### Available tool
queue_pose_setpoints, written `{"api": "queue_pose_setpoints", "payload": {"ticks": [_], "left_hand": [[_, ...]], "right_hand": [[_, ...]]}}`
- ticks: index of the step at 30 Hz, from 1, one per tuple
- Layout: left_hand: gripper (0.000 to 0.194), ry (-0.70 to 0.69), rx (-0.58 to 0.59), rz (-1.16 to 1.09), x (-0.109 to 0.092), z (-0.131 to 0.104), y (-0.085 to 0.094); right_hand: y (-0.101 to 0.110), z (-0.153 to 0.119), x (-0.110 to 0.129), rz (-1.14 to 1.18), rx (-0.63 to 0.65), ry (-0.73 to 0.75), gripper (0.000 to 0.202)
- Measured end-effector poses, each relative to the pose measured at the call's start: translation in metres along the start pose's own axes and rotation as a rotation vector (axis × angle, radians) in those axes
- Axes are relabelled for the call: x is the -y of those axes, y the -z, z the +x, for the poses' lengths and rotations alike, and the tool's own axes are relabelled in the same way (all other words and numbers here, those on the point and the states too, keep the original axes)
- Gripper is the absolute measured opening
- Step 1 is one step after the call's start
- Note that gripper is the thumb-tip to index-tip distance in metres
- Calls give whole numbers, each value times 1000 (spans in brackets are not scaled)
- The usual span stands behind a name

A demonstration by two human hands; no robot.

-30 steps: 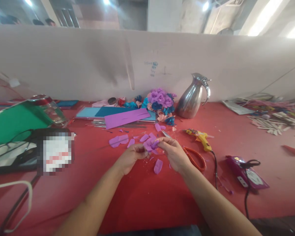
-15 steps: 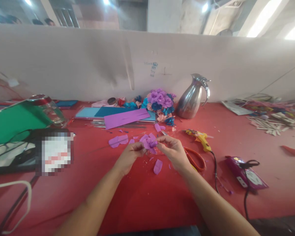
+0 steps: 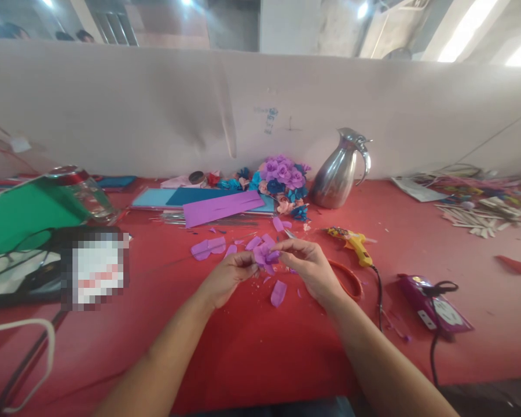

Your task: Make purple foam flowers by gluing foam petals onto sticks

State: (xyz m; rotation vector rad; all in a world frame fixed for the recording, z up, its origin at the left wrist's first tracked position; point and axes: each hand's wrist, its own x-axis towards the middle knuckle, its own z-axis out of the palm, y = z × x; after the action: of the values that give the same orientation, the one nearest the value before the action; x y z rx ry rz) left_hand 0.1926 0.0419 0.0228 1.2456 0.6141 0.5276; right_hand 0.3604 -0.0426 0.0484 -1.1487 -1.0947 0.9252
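A purple paper flower point(image 3: 264, 253) is between my two hands over the red table. My left hand point(image 3: 232, 275) pinches it from the left, low down. On its right side, my right hand point(image 3: 306, 263) has thumb and fingertips closed on a petal. Loose purple paper petals lie around: a pair point(image 3: 208, 248) to the left and a single petal point(image 3: 278, 293) just below the flower. Orange-handled scissors point(image 3: 349, 281) lie partly hidden behind my right hand and wrist.
A yellow glue gun point(image 3: 353, 244) with a black cord lies to the right, near a purple power box point(image 3: 434, 307). Behind are a steel jug point(image 3: 341, 171), a bunch of paper flowers point(image 3: 284, 174) and a purple paper sheet point(image 3: 223, 208). A glass jar point(image 3: 87, 194) is at left.
The flower has turned slightly in my fingers and shifted a little right. My right fingers have moved slightly over its petals. The things on the table stay in place.
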Motion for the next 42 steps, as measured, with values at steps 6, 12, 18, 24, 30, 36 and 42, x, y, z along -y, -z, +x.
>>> {"api": "queue_pose_setpoints", "payload": {"ticks": [6,12,18,24,30,36,42], "left_hand": [[14,-60,-33,29,0,0,1],[17,-58,35,121,4,0,5],[20,-47,18,100,3,0,3],[20,-118,-105,188,1,1,1],[20,-141,-74,232,4,2,6],[17,-212,-37,207,-2,0,3],[11,-315,-221,463,-8,-5,-4]], "right_hand": [[4,-2,2,-140,-37,74,14],[4,2,-4,93,-4,-61,10],[4,5,-6,238,7,-152,6],[0,2,-2,99,-13,-34,9],[4,-2,2,-203,7,199,15],[4,-2,2,-90,1,109,12],[-3,4,-8,205,-78,-36,8]]}}
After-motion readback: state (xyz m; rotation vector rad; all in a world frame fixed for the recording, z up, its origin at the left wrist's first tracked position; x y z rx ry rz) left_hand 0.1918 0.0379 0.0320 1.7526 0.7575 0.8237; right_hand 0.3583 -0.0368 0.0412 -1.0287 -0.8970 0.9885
